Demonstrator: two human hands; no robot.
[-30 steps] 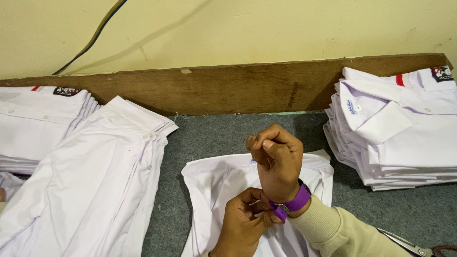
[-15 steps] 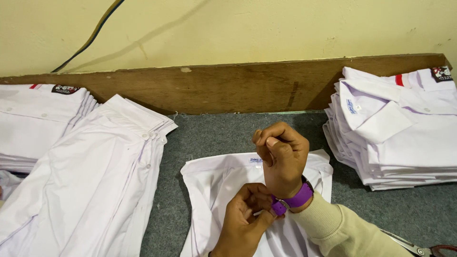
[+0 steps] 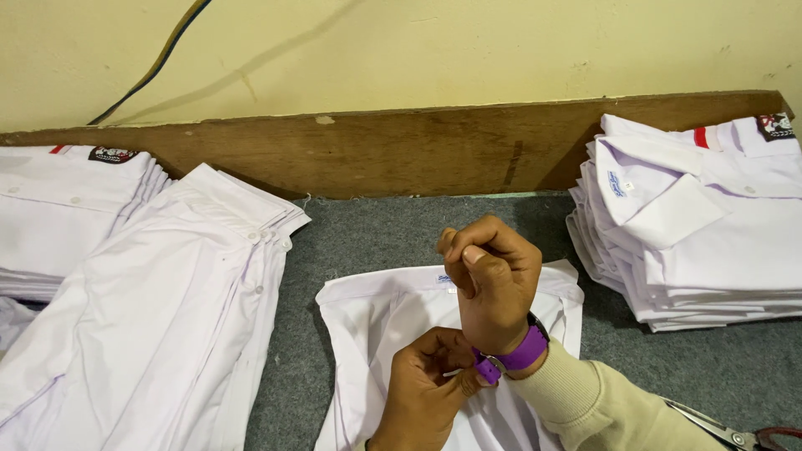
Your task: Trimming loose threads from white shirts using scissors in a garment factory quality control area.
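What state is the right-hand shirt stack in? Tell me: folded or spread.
Folded: the shirt stack lies in neat flat layers, collars on top.

A grey carpet-like bench carries several heaps of white garments. At the right stands a tall stack of folded white shirts, collars facing inward, the top one bearing a red stripe and a dark badge near the far corner. At the far left lies a second folded stack with a like badge, and overlapping its near side is a looser pile of white shirts spread flat. Behind them a brown wooden board leans along a pale yellow wall, down which a dark cable runs. At the lower right edge lies what seems to be a pair of scissors, only partly in view.
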